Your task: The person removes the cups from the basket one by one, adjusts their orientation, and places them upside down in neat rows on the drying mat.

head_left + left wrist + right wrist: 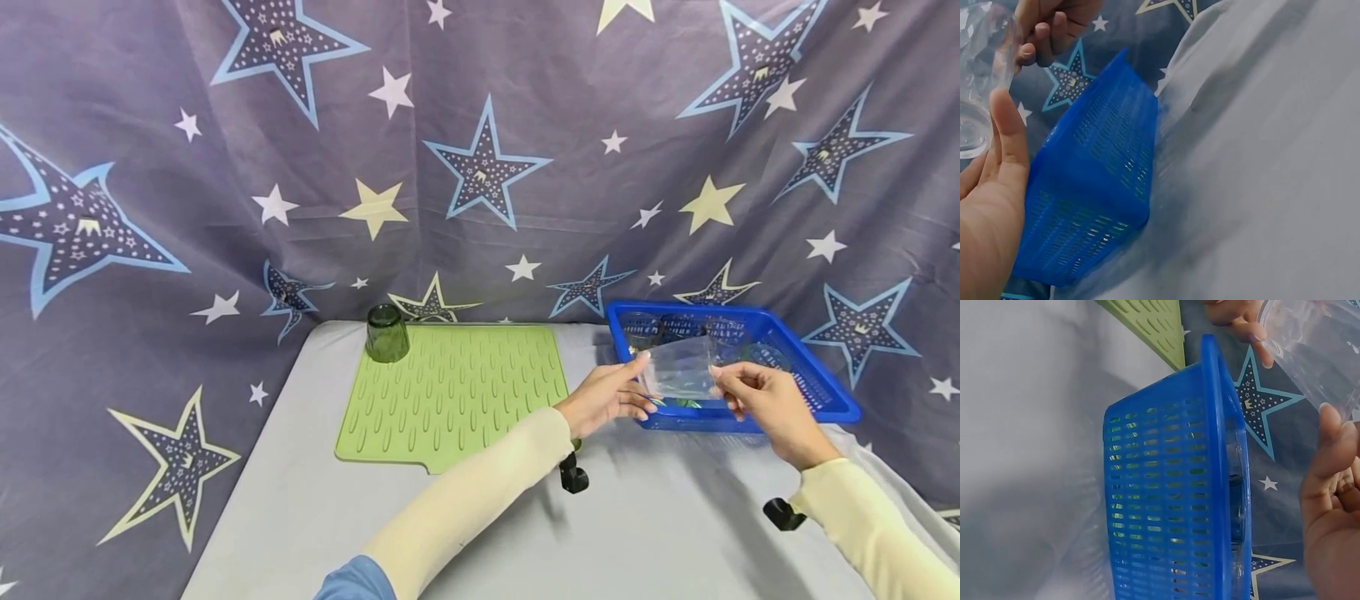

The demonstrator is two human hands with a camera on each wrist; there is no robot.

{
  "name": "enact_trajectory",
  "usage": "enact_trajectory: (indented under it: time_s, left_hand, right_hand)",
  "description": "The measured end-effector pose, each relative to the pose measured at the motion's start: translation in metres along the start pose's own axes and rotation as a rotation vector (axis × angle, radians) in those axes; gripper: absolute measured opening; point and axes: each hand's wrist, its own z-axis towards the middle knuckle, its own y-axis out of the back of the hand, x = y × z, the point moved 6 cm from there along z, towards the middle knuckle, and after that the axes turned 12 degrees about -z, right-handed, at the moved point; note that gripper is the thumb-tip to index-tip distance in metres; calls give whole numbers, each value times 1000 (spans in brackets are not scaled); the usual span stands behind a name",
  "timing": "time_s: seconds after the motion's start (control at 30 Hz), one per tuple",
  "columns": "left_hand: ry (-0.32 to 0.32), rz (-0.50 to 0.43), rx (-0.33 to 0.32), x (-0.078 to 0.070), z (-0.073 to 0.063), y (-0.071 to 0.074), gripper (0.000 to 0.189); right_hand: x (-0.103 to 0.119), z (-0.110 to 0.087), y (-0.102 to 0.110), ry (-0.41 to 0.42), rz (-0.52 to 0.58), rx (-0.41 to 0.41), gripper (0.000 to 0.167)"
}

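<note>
Held up in mid-air, tipped well over on its side: a clear tumbler (pixel 678 371), with a hand at each end. On one end, the left hand (pixel 611 396), thumb laid along the near side, fingers spread around and below, grasping lightly. At the opposite end, the right hand (pixel 765 400), pinching the edge between thumb and forefinger, remaining fingers tucked in beneath. So, a see-through body stretched from fingertips to fingertips, bare across the middle (hard to tell whether glass or plastic). In the left wrist view, a thick, rounded end right beside the left thumb; in the right wrist view, the right thumb pressed to the other end.

Behind and below, from the head camera, the blue perforated basket (pixel 840 408), tight against the patterned backdrop, with clear and darker glassware inside, partly hidden by hands and tumbler. Too cluttered in there to count.

Over to the left, flat on the white-covered table (pixel 637 517), a green drying mat (pixel 457 400) with raised oval ridges. Standing on its far left corner, well apart from both hands, a dark green glass (pixel 387 335). Behind everything, a grey-purple curtain (pixel 525 58) scattered with stars, blue-edged, yellow and white. On both forearms, cream sleeves (pixel 487 492).
</note>
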Motion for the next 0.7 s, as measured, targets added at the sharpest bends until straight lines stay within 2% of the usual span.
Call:
enact_trajectory:
  time_s: [0.1, 0.27, 0.37, 0.43, 0.53, 0.6, 0.7]
  left_hand:
    - [-17, -24, 10, -1, 1, 2, 67]
    - [-78, 23, 21, -10, 0, 8, 44]
    - [-106, 36, 7, -18, -2, 14, 35]
    - [-127, 33, -13, -24, -4, 20, 33]
    - [-154, 44, -48, -32, -7, 30, 37]
    - [-166, 62, -67, -38, -9, 36, 38]
    - [-179, 84, -89, -45, -13, 44, 40]
  right_hand:
    - [-2, 1, -4, -16, 19, 14, 41]
    - [-8, -1, -14, -39, 62, 44, 42]
    - [-9, -3, -22, -38, 34, 60, 48]
    - [-9, -5, -27, -33, -23, 82, 50]
    - [-7, -7, -36, -7, -166, 115, 50]
    - [-3, -8, -42, 47, -279, 123, 45]
    - [6, -9, -49, 171, -436, 76, 34]
